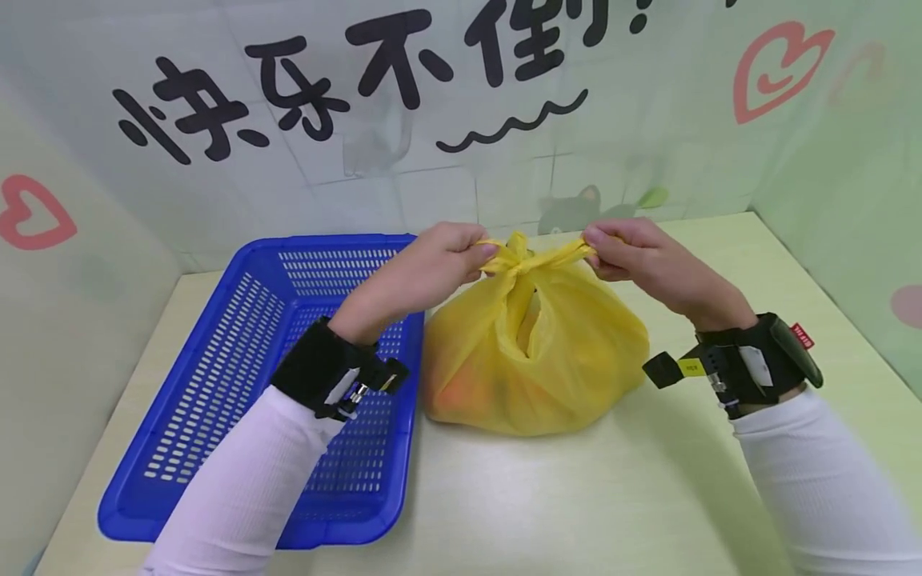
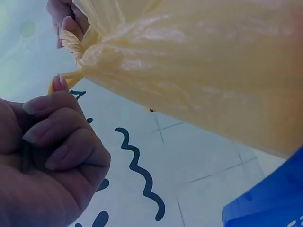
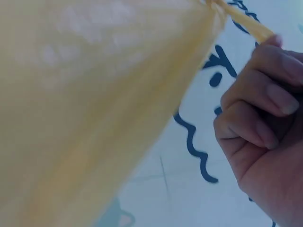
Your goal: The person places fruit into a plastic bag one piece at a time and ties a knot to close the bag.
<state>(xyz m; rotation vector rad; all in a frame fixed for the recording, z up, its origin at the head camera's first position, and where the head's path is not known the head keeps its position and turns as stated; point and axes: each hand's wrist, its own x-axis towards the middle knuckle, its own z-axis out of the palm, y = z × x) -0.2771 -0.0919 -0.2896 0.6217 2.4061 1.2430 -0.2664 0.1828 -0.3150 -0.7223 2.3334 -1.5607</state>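
Note:
A full yellow plastic bag (image 1: 576,352) sits on the table, its top gathered into a knot with a small gap below it. Orange-red contents show faintly through its lower left side. My left hand (image 1: 439,260) pinches one twisted end of the bag between thumb and fingers. On the other side my right hand (image 1: 637,260) pinches the opposite end, and both ends are drawn out sideways from the knot. In the left wrist view the left hand (image 2: 57,156) has its fingers curled in; the right hand (image 3: 265,109) looks alike in the right wrist view.
A blue plastic basket (image 1: 406,448) with slotted sides stands left of the bag, under the left forearm. The pale table (image 1: 547,504) meets a printed wall (image 1: 432,184) at the back and a green side wall (image 1: 850,208) on the right.

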